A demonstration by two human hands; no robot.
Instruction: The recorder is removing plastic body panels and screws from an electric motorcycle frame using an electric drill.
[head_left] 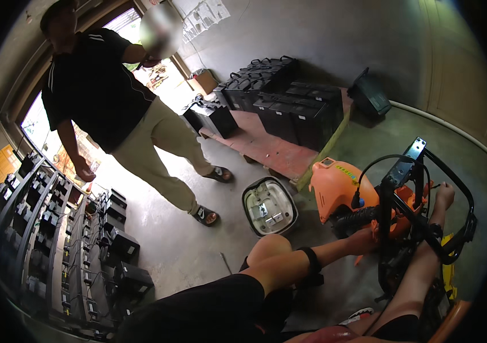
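Note:
An orange scooter body (343, 188) with a black tubular metal frame (383, 228) stands in front of me on the right. My left hand (362, 242) reaches into the orange and black parts low beside the frame, its fingers mostly hidden there. On the frame's far side my right hand (444, 196) is closed, with a small thin dark piece showing at its fingertips; I cannot make out what it is. A black cable (395, 157) loops over the scooter body and frame. Left of the scooter, an open shallow case (269, 207) with a pale inside lies on the floor, small things in it.
A person (103, 86) in a black shirt stands facing me at the far left. Black batteries (298, 114) sit on a low red platform (266, 146). A rack (55, 228) of batteries fills the left side. A dark bin (369, 94) stands by the wall; a thin tool (226, 263) lies on the floor.

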